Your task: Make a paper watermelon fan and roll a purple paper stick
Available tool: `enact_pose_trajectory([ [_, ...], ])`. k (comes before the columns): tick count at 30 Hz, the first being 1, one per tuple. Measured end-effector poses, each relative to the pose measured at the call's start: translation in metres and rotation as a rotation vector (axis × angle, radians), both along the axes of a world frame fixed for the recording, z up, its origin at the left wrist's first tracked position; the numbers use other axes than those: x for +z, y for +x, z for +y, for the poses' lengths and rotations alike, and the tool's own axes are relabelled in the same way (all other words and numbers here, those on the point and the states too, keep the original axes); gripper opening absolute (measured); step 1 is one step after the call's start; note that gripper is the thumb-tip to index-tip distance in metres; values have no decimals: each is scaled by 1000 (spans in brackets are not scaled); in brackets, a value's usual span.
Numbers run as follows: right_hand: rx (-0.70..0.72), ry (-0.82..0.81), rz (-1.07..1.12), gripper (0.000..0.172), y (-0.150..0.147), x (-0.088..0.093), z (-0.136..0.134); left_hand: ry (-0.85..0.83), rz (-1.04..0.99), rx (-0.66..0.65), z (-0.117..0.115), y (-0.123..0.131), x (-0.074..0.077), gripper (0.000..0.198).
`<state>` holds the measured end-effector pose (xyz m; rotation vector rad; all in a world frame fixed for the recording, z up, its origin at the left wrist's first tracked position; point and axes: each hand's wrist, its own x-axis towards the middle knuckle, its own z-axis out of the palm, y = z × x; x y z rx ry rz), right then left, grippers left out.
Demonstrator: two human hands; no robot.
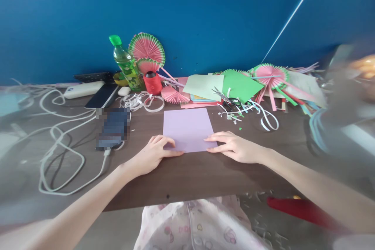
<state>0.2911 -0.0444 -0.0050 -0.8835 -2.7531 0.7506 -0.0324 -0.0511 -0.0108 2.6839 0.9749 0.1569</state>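
Note:
A square sheet of light purple paper (187, 127) lies on the brown table in front of me. My left hand (155, 152) is at its near left corner, fingers curled over the paper and thumb along the near edge. At the near right corner is my right hand (231, 146), its fingers reaching onto the sheet and its thumb by the near edge. Both hands hold the paper by these corners. The sheet looks flat, with no fold that I can make out. Scissors (224, 97) with dark handles rest beyond it, among paper scraps.
Behind the sheet are green paper (240, 86), pleated pink paper fans (147, 47), a green drink bottle (125, 66) and a red spool-like object (152, 83). A phone (113, 128) with a white cable (83, 160) lies left. A blurred person (336, 125) is at the right.

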Motion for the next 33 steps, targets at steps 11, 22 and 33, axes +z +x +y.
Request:
enact_pose_trajectory([
  [11, -145, 61, 3, 45, 27, -8, -15, 43, -90, 16, -10, -13, -4, 55],
  [22, -165, 213, 134, 31, 14, -23, -19, 137, -182, 59, -20, -12, 0, 36],
  [33, -162, 248, 94, 28, 11, -25, -19, 142, -163, 105, -22, -13, -1, 34],
])
